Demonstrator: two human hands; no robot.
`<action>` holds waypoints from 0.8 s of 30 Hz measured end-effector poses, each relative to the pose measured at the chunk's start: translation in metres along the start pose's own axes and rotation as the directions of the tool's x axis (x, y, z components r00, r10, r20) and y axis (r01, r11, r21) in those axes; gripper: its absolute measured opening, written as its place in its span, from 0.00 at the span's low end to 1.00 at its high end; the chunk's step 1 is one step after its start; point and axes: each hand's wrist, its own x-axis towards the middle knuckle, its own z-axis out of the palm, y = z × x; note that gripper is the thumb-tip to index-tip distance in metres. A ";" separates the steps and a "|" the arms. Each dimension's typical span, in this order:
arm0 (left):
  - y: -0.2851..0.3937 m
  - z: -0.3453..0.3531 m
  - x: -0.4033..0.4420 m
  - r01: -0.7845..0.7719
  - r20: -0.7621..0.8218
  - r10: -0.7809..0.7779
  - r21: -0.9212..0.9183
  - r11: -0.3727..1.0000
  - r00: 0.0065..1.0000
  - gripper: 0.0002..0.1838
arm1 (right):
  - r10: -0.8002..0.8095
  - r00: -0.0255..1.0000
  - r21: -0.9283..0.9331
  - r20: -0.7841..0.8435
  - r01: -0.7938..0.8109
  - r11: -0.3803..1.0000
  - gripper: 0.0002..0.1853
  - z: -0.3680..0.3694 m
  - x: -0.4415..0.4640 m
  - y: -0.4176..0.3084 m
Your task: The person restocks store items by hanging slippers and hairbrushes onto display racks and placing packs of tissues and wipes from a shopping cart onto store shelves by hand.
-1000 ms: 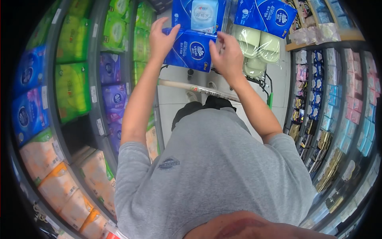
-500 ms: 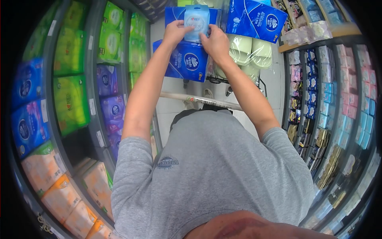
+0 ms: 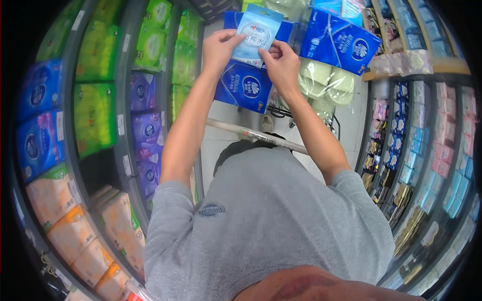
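Observation:
A flat light blue packet of wipes (image 3: 259, 31) with printed lettering is held up over the shopping cart, tilted slightly. My left hand (image 3: 217, 50) grips its left edge, thumb across the front. On the lower right edge my right hand (image 3: 282, 64) pinches it, thumb in front and fingers behind. Just below the packet lies a dark blue Vinda tissue pack (image 3: 244, 86) in the cart. To the right of my right hand sits another blue Vinda pack (image 3: 341, 41), above pale green containers in clear wrap (image 3: 321, 83).
The cart's handle bar (image 3: 256, 134) crosses in front of my body. Shelves on the left hold green tissue packs (image 3: 95, 120), purple packs (image 3: 146, 135) and orange-white packs (image 3: 90, 251). Small pocket packs (image 3: 444, 130) fill the right-hand shelves. Pale floor tiles (image 3: 346, 125) show between.
The packet has tilted and appears larger, its top leaning to the right. Both hands keep hold of it. The whole view has shifted a little, with the cart contents now lower and further right.

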 end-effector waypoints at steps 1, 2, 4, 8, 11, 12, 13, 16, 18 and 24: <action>0.001 -0.008 -0.006 0.047 0.014 -0.045 -0.204 0.978 0.999 0.14 | 0.054 0.998 0.071 0.039 -0.056 0.996 0.16 0.001 -0.007 -0.012; 0.001 -0.015 -0.016 0.093 0.029 -0.089 -0.402 0.911 0.996 0.13 | 0.109 0.990 0.134 0.086 -0.120 0.984 0.16 0.005 -0.012 -0.016; 0.002 -0.032 -0.034 0.125 0.008 -0.137 -0.467 0.875 0.990 0.13 | 0.096 0.989 0.240 0.112 -0.121 0.963 0.17 0.019 -0.021 -0.012; -0.019 -0.072 -0.080 0.206 0.019 -0.251 -0.631 0.748 0.968 0.14 | 0.073 0.966 0.269 0.250 -0.142 0.953 0.17 0.042 -0.044 -0.014; -0.034 -0.099 -0.123 0.190 -0.066 -0.338 -0.719 0.669 0.939 0.17 | 0.073 0.902 0.271 0.424 -0.204 0.941 0.16 0.061 -0.067 -0.017; -0.039 -0.106 -0.137 0.172 -0.102 -0.351 -0.724 0.668 0.931 0.17 | 0.064 0.886 0.270 0.459 -0.207 0.940 0.16 0.067 -0.074 -0.019; -0.044 -0.114 -0.152 0.142 -0.141 -0.361 -0.743 0.654 0.922 0.17 | 0.112 0.817 0.344 0.565 -0.357 0.868 0.17 0.073 -0.082 -0.024; -0.053 -0.134 -0.199 0.067 -0.266 -0.387 -0.745 0.663 0.883 0.17 | 0.183 0.621 0.274 0.762 -0.566 0.777 0.21 0.089 -0.108 -0.036; -0.052 -0.144 -0.233 0.071 -0.312 -0.446 -0.751 0.657 0.839 0.18 | 0.179 0.576 0.258 0.798 -0.594 0.762 0.21 0.097 -0.132 -0.045; -0.050 -0.173 -0.362 -0.021 -0.532 -0.487 -0.690 0.724 0.693 0.22 | 0.095 0.305 0.101 0.948 -0.566 0.818 0.24 0.114 -0.227 -0.075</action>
